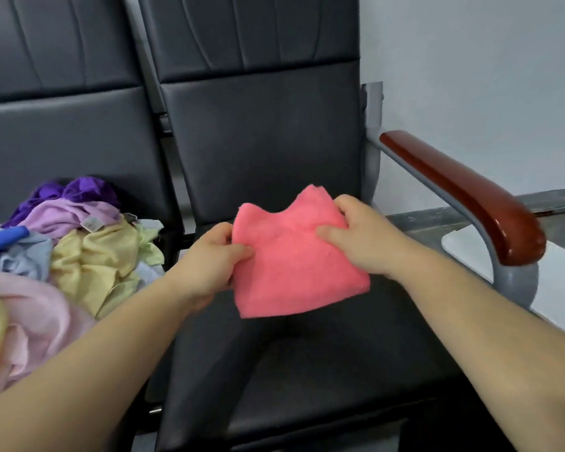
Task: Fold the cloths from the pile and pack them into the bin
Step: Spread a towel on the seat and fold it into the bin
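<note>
A coral-pink cloth (294, 265), folded to a rough square, is held over the middle of the black chair seat (274, 370), nearer the seat's back edge than its front. The left hand (209, 259) grips the cloth's left edge, thumb on top and the other fingers (222, 233) curled underneath, pinching the fabric. The right hand (362, 236) holds the upper right corner, its thumb pressed flat on the top face and its fingers (343, 203) curled over the far edge. Between the two hands the far edge sags into a dip with two raised peaks. The near edge and the lower right corner hang free; whether they touch the seat cannot be told.

The pile of cloths (79, 243) lies on the neighbouring seat to the left, in purple, lilac, blue, pale yellow and pale pink, and its yellow pieces reach that seat's right edge, near the left forearm.

The front half of the black seat is bare, and so is the strip along its right edge. The backrest (261, 141) stands just behind the cloth. A wooden armrest (463, 197) on a grey frame bounds the right side, well apart from the right hand. Beyond it lies a flat white thing (470, 252) on the floor; what it is cannot be told.
</note>
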The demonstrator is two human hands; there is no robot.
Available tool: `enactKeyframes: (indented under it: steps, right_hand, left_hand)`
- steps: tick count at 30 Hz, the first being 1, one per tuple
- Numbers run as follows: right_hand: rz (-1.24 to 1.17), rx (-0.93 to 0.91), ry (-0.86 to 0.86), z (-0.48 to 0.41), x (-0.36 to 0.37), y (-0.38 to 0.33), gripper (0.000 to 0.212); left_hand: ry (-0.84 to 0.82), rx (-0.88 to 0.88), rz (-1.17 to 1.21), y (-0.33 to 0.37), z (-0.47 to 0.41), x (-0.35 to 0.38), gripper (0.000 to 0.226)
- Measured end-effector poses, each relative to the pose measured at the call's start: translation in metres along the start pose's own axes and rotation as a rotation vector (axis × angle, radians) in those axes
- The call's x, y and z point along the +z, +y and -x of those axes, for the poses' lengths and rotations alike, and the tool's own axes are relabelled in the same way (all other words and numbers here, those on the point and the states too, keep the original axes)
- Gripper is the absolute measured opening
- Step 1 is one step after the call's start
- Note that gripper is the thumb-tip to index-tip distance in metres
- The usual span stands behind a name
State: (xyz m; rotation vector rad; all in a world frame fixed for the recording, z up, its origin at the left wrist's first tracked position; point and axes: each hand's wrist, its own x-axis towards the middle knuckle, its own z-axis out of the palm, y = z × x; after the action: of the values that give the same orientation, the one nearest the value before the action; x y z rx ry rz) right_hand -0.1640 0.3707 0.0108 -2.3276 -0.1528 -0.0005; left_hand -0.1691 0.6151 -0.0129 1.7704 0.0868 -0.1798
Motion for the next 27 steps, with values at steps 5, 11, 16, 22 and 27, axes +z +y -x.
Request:
enactKeyframes:
  steps: [5, 11, 16, 22, 27]
  right_hand:
    - [-0.158, -0.001, 0.433, 0.073, -0.098, 0.05, 0.013]
    - [-0.36, 0.44, 0.895, 0.208, -0.12, 0.191, 0.009]
    - [-0.398, 0.789, 1.052, 0.292, -0.089, 0.275, 0.012]
    - [-0.476, 1.126, 0.963, 0.32, -0.044, 0.335, 0.03]
    - [-0.435, 1.288, 0.483, 0.313, -0.039, 0.353, 0.075]
  left_hand:
    - [-0.293, 0.185, -0.028, 0.059, 0.008, 0.107, 0.027]
    - [-0.613, 0.362, -0.435, 0.058, 0.029, 0.304, 0.018]
    - [-0.849, 0.434, -0.825, 0.012, 0.04, 0.428, 0.017]
    - [-0.967, 0.429, -1.073, -0.04, 0.039, 0.499, 0.025]
    - [-0.987, 0.26, -1.139, -0.052, 0.028, 0.487, 0.057]
